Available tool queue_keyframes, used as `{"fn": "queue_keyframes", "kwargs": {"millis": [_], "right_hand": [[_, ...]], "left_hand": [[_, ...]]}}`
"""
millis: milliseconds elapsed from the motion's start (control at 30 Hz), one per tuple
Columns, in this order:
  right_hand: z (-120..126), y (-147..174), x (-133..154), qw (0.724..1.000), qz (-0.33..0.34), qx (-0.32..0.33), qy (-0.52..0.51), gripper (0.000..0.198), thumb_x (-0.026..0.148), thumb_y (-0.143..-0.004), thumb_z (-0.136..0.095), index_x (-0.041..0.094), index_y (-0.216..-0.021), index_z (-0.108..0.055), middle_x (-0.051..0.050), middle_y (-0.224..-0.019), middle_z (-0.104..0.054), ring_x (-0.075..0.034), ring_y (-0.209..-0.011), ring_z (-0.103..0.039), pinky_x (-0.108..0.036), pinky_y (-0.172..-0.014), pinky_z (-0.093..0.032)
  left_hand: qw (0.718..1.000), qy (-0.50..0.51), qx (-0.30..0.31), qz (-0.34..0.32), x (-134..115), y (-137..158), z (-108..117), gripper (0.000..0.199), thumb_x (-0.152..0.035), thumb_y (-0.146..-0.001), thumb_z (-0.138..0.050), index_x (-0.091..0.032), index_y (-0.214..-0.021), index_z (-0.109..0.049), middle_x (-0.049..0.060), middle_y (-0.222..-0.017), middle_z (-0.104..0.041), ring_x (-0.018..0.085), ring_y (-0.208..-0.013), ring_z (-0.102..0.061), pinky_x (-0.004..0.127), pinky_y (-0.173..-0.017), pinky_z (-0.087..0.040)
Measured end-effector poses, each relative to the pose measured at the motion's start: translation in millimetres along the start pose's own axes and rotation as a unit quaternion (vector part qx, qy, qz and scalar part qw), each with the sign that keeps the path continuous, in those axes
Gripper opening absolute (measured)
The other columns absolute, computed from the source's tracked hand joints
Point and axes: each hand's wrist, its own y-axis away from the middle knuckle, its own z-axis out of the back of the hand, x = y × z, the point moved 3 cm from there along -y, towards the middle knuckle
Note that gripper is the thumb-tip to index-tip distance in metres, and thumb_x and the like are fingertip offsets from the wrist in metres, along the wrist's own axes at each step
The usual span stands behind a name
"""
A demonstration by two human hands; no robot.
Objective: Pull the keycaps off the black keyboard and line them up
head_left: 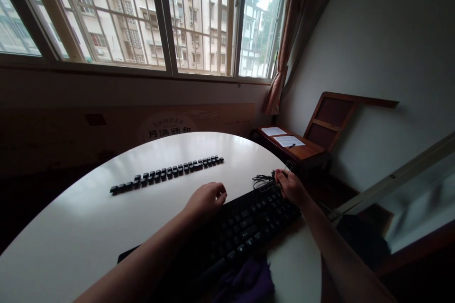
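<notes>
A black keyboard (245, 222) lies aslant on the white round table (88, 236), near its front edge. My left hand (208, 197) rests at the keyboard's back edge with its fingers curled in; whatever may be inside them is hidden. Over the keyboard's right end, my right hand (290, 187) pinches a small wire keycap puller (289, 165), whose wire end points up and away. Beyond the left hand, several loose black keycaps (167, 173) stand in a long slanting double row. My left forearm covers much of the keyboard's left part.
A coiled black cable (262, 179) sits behind the keyboard's right end. Purple cloth (249, 280) lies at the keyboard's near side. Past the table, a wooden bench (309, 150) carries paper sheets (288, 141) and a pen. Barred windows (199, 23) fill the back wall.
</notes>
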Motion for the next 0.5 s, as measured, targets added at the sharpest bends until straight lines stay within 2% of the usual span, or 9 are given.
{"fn": "queue_keyframes", "kwargs": {"millis": [167, 300, 500], "right_hand": [[1.2, 1.1, -1.3, 0.999, 0.02, -0.011, 0.026, 0.046, 0.061, -0.092, -0.038, 0.022, -0.069, -0.047, 0.005, -0.046, -0.043, -0.011, -0.033, -0.039, -0.023, -0.035, -0.031], [1.4, 3.6, 1.3, 0.997, 0.041, -0.027, 0.055, 0.045, 0.059, -0.092, -0.037, 0.023, -0.07, -0.049, 0.002, -0.048, -0.048, -0.014, -0.039, -0.045, -0.025, -0.039, -0.034], [-0.3, 6.4, 10.1, 0.992, 0.078, -0.024, 0.095, 0.041, 0.052, -0.094, -0.038, 0.022, -0.07, -0.052, -0.001, -0.056, -0.055, -0.018, -0.052, -0.053, -0.027, -0.053, -0.042]], "left_hand": [[1.0, 0.001, 0.002, -0.001, -0.1, 0.3, 0.5, 0.019, -0.03, -0.084, -0.051, -0.02, -0.083, -0.067, 0.007, -0.093, -0.07, 0.024, -0.086, -0.062, 0.032, -0.071, -0.045], [1.0, 0.001, 0.003, -0.002, -0.2, 0.1, 0.4, 0.019, -0.03, -0.084, -0.05, -0.02, -0.082, -0.067, 0.008, -0.092, -0.07, 0.024, -0.086, -0.062, 0.032, -0.071, -0.045], [1.0, 0.009, 0.007, 0.005, -0.8, 0.1, -0.3, 0.019, -0.03, -0.083, -0.051, -0.021, -0.081, -0.068, 0.007, -0.092, -0.071, 0.024, -0.087, -0.063, 0.032, -0.072, -0.045]]}}
